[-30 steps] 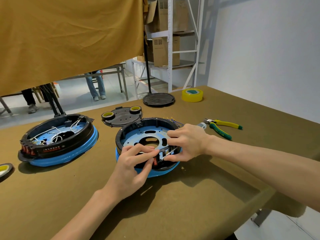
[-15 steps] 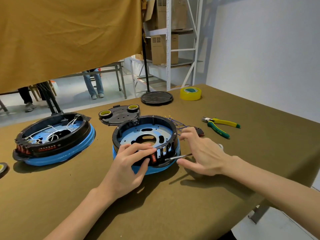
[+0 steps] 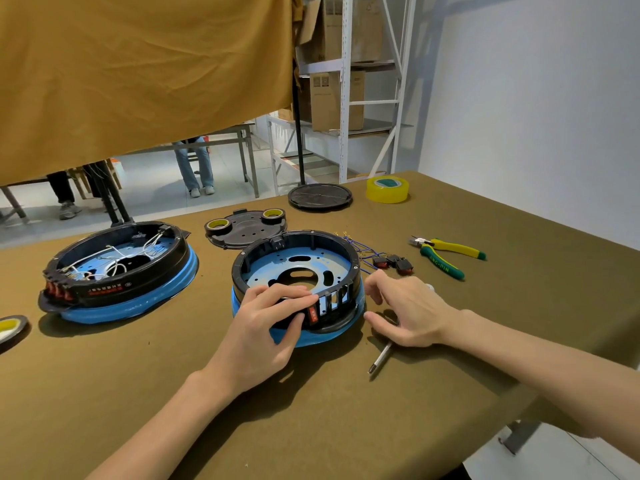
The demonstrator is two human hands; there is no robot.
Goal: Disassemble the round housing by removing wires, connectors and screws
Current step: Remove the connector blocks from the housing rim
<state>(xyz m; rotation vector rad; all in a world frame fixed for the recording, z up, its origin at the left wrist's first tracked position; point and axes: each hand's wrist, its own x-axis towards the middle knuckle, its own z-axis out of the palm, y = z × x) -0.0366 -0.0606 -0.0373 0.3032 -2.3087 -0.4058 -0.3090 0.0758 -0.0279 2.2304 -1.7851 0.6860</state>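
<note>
Housing [image 3: 298, 265] work sits near the front middle of the counter [image 3: 346, 410]: a round black ring on a blue base, its blue plate bare of wires. The left hand [image 3: 263, 327] grips the near rim, fingers [image 3: 287, 294] curled over the top edge and thumb against the outer wall beside a red switch [image 3: 313, 314] in its slot (the three slots to its right show as open windows). The right hand [image 3: 405, 311] hovers just beside the housing's right side, its fingers spread loosely and holding nothing. A screwdriver [image 3: 380, 357] lies on the counter under that hand, tip toward the person. Behind the right hand, loose switches [image 3: 393, 263] on blue wires [image 3: 356, 244] lie just outside the ring. Green and yellow pliers [image 3: 446, 256] rest farther right. A second housing [image 3: 117, 268], with white wires inside, stands well to the left.
</note>
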